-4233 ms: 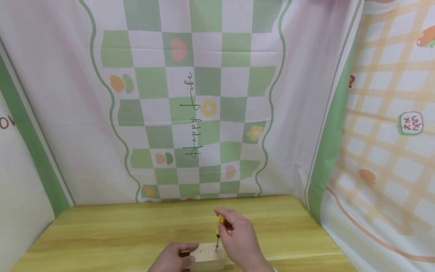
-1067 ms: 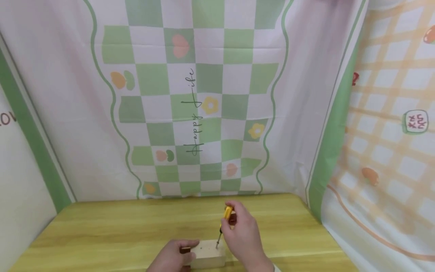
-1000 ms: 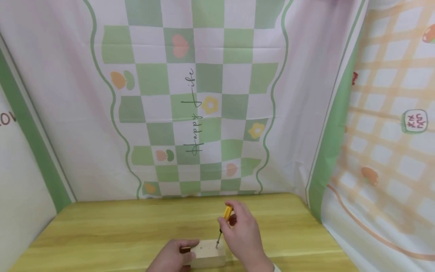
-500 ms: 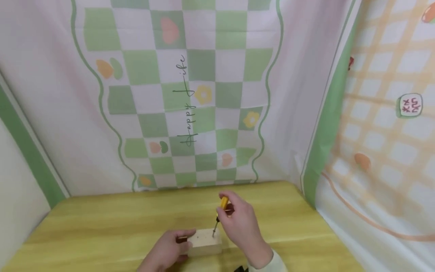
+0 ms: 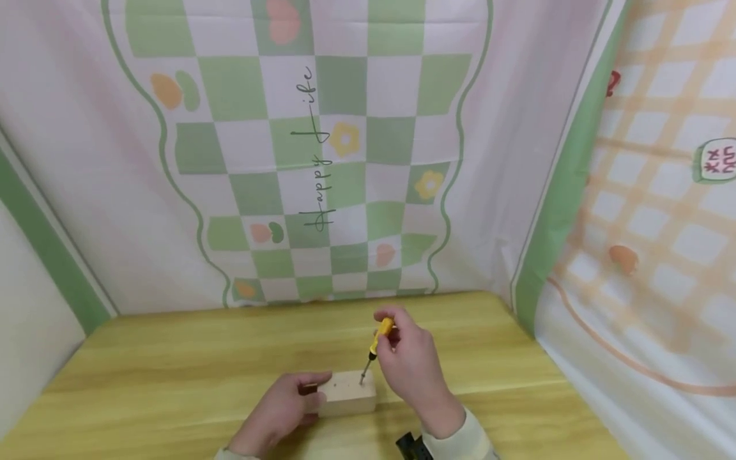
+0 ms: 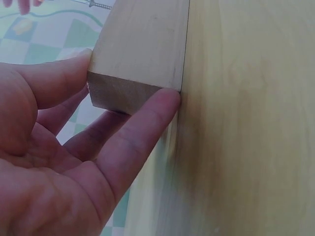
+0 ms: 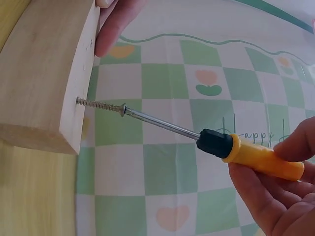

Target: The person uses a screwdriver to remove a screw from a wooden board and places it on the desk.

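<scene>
A pale wooden block (image 5: 347, 399) lies on the table, with small dark holes in its top. My left hand (image 5: 287, 404) grips its left end between thumb and fingers, closely seen on the block (image 6: 140, 44) in the left wrist view. My right hand (image 5: 415, 364) holds a yellow and black screwdriver (image 7: 263, 160) by its handle. The screwdriver's tip sits at the head of a long screw (image 7: 101, 104), whose point stands in the block's top near its right end. Most of the screw's thread shows above the wood, and screw and screwdriver both tilt.
The wood-grain table (image 5: 190, 370) spreads around the block. Behind it hangs a green-and-white checked cloth (image 5: 339, 147), and an orange-checked cloth (image 5: 650, 211) hangs on the right. A black device (image 5: 411, 446) sits by the right wrist.
The head view has tilted down, so block and hands appear higher and more of both forearms shows. The screwdriver leans more to the right than several seconds ago. Both holds stay the same.
</scene>
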`<state>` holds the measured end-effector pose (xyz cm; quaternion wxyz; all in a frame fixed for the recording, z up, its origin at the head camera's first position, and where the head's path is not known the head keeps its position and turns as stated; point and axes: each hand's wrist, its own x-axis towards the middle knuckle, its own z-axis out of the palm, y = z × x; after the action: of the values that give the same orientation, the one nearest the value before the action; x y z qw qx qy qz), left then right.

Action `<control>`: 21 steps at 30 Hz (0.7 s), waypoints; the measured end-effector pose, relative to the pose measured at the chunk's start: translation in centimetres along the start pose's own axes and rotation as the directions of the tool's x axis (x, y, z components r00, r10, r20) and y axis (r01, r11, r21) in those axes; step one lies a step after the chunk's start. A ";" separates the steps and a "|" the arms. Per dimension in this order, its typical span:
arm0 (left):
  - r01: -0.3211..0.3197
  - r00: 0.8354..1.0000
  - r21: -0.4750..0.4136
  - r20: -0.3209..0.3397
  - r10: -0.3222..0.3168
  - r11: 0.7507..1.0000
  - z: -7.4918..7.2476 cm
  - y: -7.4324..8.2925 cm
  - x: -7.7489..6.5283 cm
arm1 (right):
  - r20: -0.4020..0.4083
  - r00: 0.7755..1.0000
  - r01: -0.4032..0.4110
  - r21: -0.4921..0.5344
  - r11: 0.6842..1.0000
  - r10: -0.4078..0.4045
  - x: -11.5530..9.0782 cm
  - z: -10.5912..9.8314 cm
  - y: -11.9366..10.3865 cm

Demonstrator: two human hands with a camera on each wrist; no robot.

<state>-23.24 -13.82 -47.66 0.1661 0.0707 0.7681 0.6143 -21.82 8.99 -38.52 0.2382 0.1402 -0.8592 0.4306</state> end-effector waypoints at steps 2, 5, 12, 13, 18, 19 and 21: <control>-0.005 1.000 0.001 0.002 0.005 1.000 0.0 0.0 0.0 | 0.005 1.000 0.006 0.001 1.000 -0.006 0.0 0.0 0.1; -0.016 1.000 0.002 0.006 0.016 1.000 -0.1 0.0 -0.1 | 0.002 1.000 0.031 -0.011 0.999 -0.031 0.1 0.1 0.2; -0.011 1.000 -0.004 0.011 0.011 1.000 0.0 0.1 -0.1 | -0.070 0.995 0.072 -0.029 0.997 -0.074 0.2 0.1 0.2; -0.007 1.000 -0.006 0.012 0.007 1.000 0.0 0.1 -0.1 | -0.067 0.995 0.067 -0.010 0.998 -0.068 0.2 0.1 0.1; -0.001 1.000 -0.016 0.013 0.002 1.000 -0.1 0.1 -0.1 | -0.030 0.998 0.051 0.033 0.998 -0.050 0.1 0.2 0.1; -0.003 1.000 -0.017 0.014 0.003 1.000 -0.1 0.1 -0.1 | -0.024 0.998 0.056 0.022 0.998 -0.055 0.1 0.3 0.1; -0.003 1.000 -0.016 0.013 0.003 1.000 -0.1 0.1 0.0 | -0.016 0.998 0.065 -0.004 0.998 -0.065 0.1 0.3 0.1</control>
<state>-23.26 -13.93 -47.54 0.1708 0.0748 0.7619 0.6203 -22.06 8.79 -38.65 0.2594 0.1640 -0.8530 0.4222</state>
